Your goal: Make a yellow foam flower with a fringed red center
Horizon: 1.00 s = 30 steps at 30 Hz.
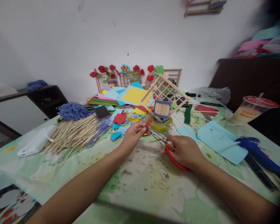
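1. Head camera: the left arm reaches up from the bottom left, slanting forward over the table (140, 189).
2. The left hand (135, 134) is mostly closed, with thumb and fingers pinching a small red paper strip (148, 123). The strip has thin cuts, like a fringe.
3. The right arm comes from the bottom right and slants in toward the middle.
4. The right hand (186, 150) is curled round the red handles of the scissors (170, 155), thumb on top. The blades point at the left hand.
5. The blade tips are right at the red strip; I cannot tell if they are cutting it.
6. The strip is up off the table, in front of a green bowl (161, 128) and a tilted stick rack (162, 109).
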Each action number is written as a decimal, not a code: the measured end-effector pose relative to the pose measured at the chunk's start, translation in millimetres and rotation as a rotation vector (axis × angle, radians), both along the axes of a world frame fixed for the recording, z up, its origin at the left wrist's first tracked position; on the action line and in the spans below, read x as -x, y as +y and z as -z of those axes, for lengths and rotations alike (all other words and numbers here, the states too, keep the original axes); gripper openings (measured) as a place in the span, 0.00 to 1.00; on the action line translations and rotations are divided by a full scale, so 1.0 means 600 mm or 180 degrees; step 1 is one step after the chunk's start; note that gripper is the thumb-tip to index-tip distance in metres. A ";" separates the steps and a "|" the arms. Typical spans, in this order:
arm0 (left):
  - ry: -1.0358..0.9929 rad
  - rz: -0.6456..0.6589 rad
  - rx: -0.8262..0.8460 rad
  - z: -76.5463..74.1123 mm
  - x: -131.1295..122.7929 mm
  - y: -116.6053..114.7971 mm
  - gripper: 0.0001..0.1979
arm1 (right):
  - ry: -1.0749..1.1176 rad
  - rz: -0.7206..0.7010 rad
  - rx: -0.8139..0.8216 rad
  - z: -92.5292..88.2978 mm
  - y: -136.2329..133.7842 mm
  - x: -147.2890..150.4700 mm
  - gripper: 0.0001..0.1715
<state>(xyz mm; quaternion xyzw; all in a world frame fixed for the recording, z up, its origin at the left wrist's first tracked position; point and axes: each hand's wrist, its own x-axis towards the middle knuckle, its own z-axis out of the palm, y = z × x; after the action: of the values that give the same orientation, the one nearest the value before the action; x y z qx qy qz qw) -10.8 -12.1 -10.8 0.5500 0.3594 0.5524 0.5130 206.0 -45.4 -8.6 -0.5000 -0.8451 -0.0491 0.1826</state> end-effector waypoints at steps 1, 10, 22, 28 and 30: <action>-0.0004 0.0001 0.0003 0.000 0.000 0.000 0.10 | -0.0007 -0.0005 -0.0008 0.001 0.000 -0.001 0.29; 0.0081 -0.0044 0.0012 -0.005 -0.001 -0.003 0.10 | -0.0027 -0.0038 -0.0021 0.003 0.001 0.000 0.31; 0.0083 -0.0074 0.0035 -0.009 -0.002 -0.006 0.11 | 0.0050 -0.0116 -0.0054 0.003 0.000 0.000 0.31; 0.0107 -0.0101 0.0064 -0.008 -0.001 -0.005 0.12 | 0.0043 -0.0100 -0.0140 0.008 0.003 -0.001 0.31; 0.0104 -0.0087 0.0050 -0.006 -0.001 -0.004 0.12 | 0.0033 -0.0108 -0.0159 0.010 0.004 -0.002 0.31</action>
<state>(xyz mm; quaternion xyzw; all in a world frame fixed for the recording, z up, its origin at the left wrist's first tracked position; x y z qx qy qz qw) -10.1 -14.6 -6.9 0.5500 0.3796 0.5474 0.5037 207.5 -43.2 -14.7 -0.4811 -0.8511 -0.0646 0.2002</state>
